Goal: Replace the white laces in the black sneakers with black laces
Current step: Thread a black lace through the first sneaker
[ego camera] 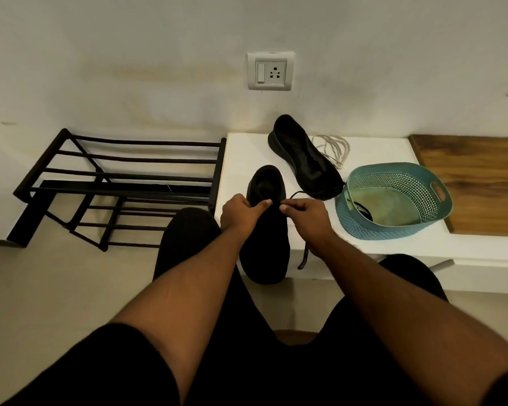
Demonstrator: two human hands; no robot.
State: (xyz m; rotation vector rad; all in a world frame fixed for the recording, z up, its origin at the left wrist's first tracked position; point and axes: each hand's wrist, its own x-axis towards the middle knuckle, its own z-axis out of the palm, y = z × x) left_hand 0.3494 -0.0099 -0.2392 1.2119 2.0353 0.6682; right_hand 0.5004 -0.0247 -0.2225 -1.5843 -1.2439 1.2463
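Note:
A black sneaker (265, 244) stands on the white bench (241, 159) with its toe toward me. My left hand (241, 213) grips the sneaker's upper at the lace area, thumb pressed on top. My right hand (304, 213) pinches a black lace (304, 257); one end loops past my fingers and another hangs off the bench edge. The second black sneaker (304, 162) lies on its side farther back. A pile of white laces (333, 148) sits just behind it.
A teal perforated basket (393, 200) with a cloth and something dark inside stands right of the sneakers. A wooden panel (475, 183) lies at the far right. A black metal shoe rack (123, 186) stands left of the bench. A wall socket (270, 71) is above.

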